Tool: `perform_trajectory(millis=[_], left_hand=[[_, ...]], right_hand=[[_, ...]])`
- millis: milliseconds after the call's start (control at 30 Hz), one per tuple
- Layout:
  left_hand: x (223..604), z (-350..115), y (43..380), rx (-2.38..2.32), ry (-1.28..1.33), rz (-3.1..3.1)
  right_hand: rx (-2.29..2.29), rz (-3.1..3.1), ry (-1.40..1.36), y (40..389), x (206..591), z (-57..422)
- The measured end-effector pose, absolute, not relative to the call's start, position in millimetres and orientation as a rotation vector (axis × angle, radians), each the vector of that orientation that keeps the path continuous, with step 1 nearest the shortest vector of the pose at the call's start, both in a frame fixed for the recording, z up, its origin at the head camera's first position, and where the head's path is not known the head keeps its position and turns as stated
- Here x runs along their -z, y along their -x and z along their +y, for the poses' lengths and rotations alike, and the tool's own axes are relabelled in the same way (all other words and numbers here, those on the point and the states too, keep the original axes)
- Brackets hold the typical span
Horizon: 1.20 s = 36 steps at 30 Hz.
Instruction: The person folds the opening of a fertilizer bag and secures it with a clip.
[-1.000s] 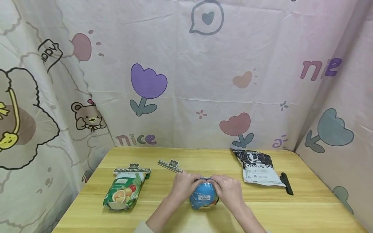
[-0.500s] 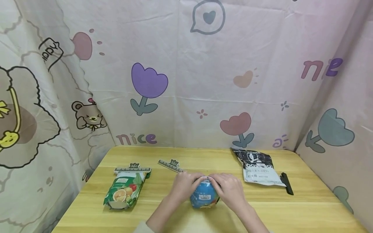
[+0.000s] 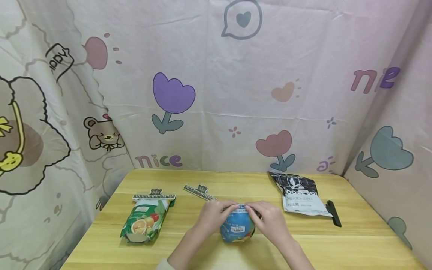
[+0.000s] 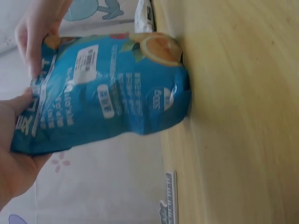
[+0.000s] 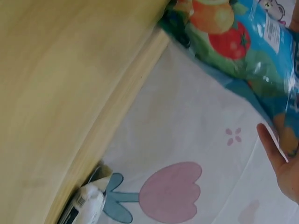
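A blue plastic bag (image 3: 237,229) with printed fruit and a white barcode label stands on the table in front of me. My left hand (image 3: 212,216) pinches its top edge on the left side, thumb on the near face. On the other side my right hand (image 3: 270,218) holds the same edge, its thumb close to the left one. The left wrist view shows the blue bag (image 4: 117,88) full and marked 500g, with the left hand (image 4: 16,161) gripping one top corner. In the right wrist view only part of the right hand (image 5: 285,170) shows beside the bag.
A green fruit-print bag (image 3: 145,221) lies at left, with a piano-key clip (image 3: 154,196) across its top. A second piano-key clip (image 3: 200,192) lies behind my left hand. Back right are a black-and-white bag (image 3: 300,195) and a black clip (image 3: 333,213).
My thumbs have moved slightly apart along the blue bag's top edge, with the right hand shifting a little right. More of the top strip now shows. The other things stay put.
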<state>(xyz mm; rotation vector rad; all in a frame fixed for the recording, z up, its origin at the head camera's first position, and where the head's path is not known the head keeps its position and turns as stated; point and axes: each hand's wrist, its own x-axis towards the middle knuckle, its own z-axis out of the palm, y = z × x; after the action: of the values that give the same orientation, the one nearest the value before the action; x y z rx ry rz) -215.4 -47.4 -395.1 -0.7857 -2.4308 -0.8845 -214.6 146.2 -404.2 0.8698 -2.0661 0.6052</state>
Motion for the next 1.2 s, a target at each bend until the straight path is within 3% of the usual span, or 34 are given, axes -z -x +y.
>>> perform_trajectory(millis=[433, 833, 1200], left_hand=[[396, -52, 214, 0.832, 0.752, -2.477], [397, -71, 224, 1.343, 0.866, -2.614], [387, -60, 223, 1.174, 0.911, -2.686]], right_hand=[[-0.554, -2.071, -0.859, 216, 407, 153], [-0.677, -2.376, -0.812, 212, 393, 161], [-0.46, -2.494, -0.962, 211, 378, 149]])
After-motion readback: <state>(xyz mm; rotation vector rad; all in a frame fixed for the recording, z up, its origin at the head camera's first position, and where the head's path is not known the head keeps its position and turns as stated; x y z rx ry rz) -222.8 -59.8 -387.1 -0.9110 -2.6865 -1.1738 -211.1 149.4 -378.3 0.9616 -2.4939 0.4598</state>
